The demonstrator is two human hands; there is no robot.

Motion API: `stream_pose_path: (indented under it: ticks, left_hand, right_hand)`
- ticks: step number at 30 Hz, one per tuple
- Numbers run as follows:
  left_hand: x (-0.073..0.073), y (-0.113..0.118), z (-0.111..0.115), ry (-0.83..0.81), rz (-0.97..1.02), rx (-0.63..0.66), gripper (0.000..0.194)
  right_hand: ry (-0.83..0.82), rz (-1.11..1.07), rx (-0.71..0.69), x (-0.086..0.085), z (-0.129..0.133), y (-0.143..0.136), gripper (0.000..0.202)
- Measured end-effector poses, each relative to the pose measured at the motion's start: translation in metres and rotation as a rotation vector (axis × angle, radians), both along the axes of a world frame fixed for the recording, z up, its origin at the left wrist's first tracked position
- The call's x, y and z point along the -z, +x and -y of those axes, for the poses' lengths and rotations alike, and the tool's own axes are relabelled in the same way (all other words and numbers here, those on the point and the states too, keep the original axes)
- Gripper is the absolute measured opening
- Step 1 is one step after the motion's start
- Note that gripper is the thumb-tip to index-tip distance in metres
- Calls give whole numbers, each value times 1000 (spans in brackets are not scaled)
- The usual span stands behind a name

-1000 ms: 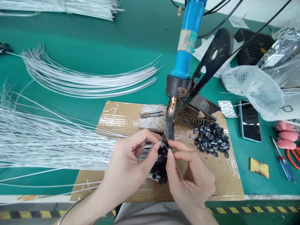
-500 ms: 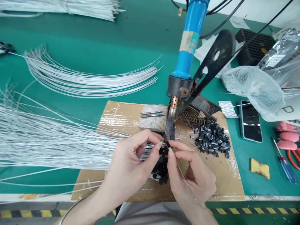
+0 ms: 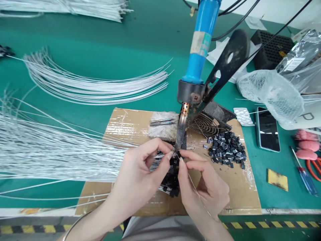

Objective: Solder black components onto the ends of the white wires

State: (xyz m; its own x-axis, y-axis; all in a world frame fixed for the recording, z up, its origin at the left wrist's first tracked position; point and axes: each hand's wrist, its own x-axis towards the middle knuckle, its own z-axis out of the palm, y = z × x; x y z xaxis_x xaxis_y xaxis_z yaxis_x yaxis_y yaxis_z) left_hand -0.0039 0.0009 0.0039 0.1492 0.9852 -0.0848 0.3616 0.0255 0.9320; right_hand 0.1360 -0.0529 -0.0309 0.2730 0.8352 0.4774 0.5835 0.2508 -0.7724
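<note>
Left hand (image 3: 140,174): thumb and forefinger together just beside the tip of the blue-handled soldering iron (image 3: 197,60); anything between them too small to tell. Right hand (image 3: 204,185): thumb and forefinger clamped on thin silvery wire (image 3: 198,193), trailing across hand toward wrist. Both above tan cardboard sheet (image 3: 240,197), near edge of green worktop (image 3: 100,47). Small black rectangular parts (image 3: 227,149) heaped by sheet's right edge.

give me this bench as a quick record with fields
tool: blue soldering iron in a black stand, tip down
left hand: pinched near the tip, contents too small to tell
right hand: pinching a thin wire near the tip
wires: white bundles at left
small parts: black pieces piled on cardboard
right side: phone, screwdriver, yellow pad
</note>
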Motion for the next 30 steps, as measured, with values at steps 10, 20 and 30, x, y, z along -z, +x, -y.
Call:
stream_pose_path:
  ticks: [10, 20, 30]
  left_hand:
    - [0, 0, -1, -21, 16, -5, 14]
    - [-2, 0, 0, -19, 19, 2, 15]
    - [4, 0, 1, 8, -13, -3, 15]
  right_hand:
    - [-2, -1, -6, -2, 0, -1, 15]
    - [-10, -13, -14, -1, 2, -1, 16]
    - [5, 16, -2, -1, 0, 1, 12]
